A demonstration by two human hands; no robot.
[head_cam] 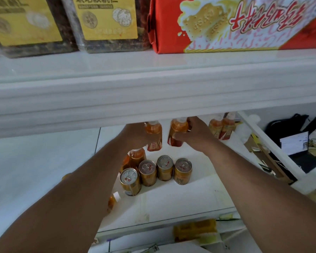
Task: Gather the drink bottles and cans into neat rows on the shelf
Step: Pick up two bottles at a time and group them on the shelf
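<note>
On the white lower shelf, my left hand grips an orange drink bottle with a red label. My right hand grips a second orange bottle just to its right; the two bottles stand close, a small gap between them. In front of them, several gold cans stand in a loose row, the leftmost can set nearer to me. Another orange bottle stands behind the cans, beside my left forearm. Two more bottles stand at the back right. A small bottle shows under my left arm.
The upper shelf's thick white edge overhangs and hides the bottle tops. On it stand yellow-labelled packs and a red biscuit box. Right of the shelf's white frame lie dark bags and papers. A yellow packet sits below.
</note>
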